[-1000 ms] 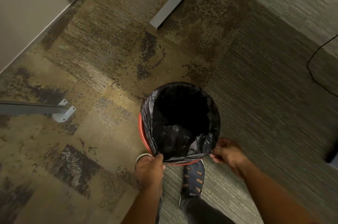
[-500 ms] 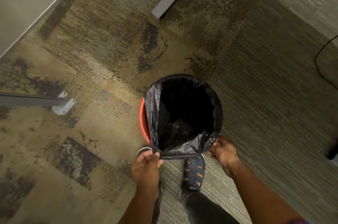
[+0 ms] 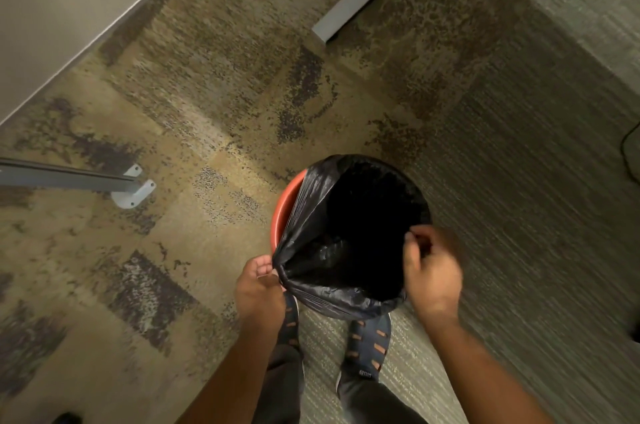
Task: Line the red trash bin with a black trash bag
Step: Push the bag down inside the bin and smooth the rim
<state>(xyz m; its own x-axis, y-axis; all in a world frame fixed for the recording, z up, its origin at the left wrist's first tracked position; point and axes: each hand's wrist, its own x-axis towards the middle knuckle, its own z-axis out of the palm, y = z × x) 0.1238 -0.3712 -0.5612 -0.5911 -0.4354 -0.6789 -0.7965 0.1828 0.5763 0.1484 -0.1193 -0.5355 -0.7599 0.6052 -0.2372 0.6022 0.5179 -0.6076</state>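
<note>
The red trash bin [image 3: 284, 207] stands on the carpet just in front of my feet; only its left rim shows. A black trash bag [image 3: 325, 299] sits in it with its mouth wide open, covering the far, right and near rim. My left hand [image 3: 258, 288] pinches the bag's edge at the near left, where the plastic is pulled clear of the rim. My right hand [image 3: 431, 274] grips the bag's edge at the near right, fingers curled over it.
A grey desk leg with a white foot plate [image 3: 133, 188] lies at the left. Another grey furniture leg [image 3: 349, 11] runs down from the top. A wall [image 3: 52, 8] is at the upper left, a black cable [image 3: 628, 153] at the right edge. My shoes [image 3: 367, 344] are under the bin.
Both hands have lifted the bag's near edge and drawn it toward me. My right hand has moved up and inward along the right rim. More of the red left rim shows.
</note>
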